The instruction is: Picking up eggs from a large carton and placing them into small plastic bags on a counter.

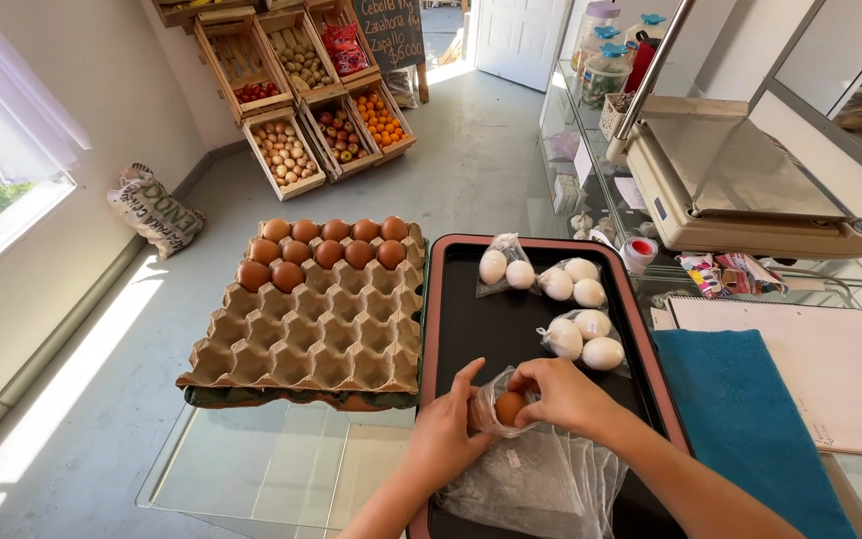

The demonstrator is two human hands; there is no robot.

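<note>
bare forearms, no sleeves/rings

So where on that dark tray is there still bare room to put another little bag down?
The tray is bare along its left half, between the egg carton and the three bags of white eggs. The right side is crowded with those bags. The near end is taken up by both hands, left and right, a brown egg and loose plastic bags.

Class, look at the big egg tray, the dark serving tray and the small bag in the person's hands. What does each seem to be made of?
Egg tray: moulded paper pulp, judging by its matt, fibrous brown cups. Serving tray: probably plastic, smooth black with a pinkish rim and soft sheen. Bag: thin clear plastic film, crinkled and glossy, with a brown egg visible through it.
</note>
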